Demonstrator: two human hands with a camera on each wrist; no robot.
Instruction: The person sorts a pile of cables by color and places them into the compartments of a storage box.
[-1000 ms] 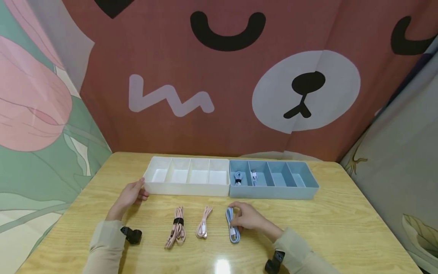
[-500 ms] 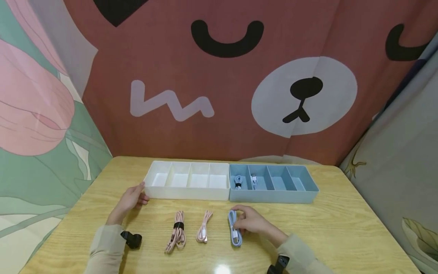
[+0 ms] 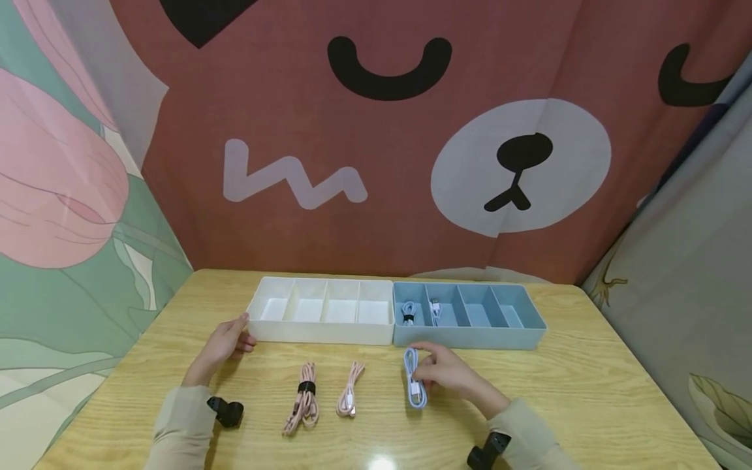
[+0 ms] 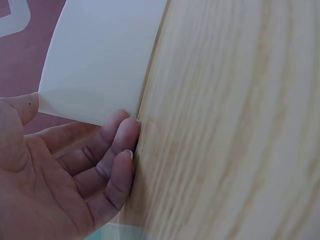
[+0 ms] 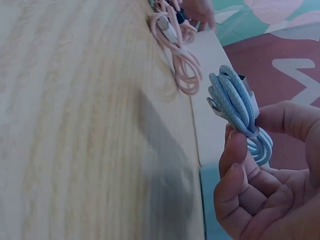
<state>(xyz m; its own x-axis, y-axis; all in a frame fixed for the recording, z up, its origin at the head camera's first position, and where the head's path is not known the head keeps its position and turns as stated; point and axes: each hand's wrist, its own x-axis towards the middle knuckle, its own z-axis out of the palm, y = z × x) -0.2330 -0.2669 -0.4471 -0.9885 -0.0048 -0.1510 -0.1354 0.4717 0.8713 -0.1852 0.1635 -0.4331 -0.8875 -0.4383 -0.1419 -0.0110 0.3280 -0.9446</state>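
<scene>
My right hand pinches a coiled light-blue charging cable above the table, in front of the blue divided box. In the right wrist view the cable hangs between thumb and fingers, bound at its middle, with its shadow on the wood. At the far left, my left hand holds the near corner of the white divided box. The left wrist view shows the thumb at that box's rim and curled fingers at its lower edge. Two pink cables, one with a black strap and one thinner, lie on the table.
Both boxes stand end to end along the table's back. One strapped blue cable is in the blue box's leftmost compartment, another pale cable in the second. A printed curtain hangs behind the wooden table.
My right hand has lifted the blue cable off the table and moved it slightly right and toward the blue box. The left hand stays at the white box; the head view has tilted slightly.
</scene>
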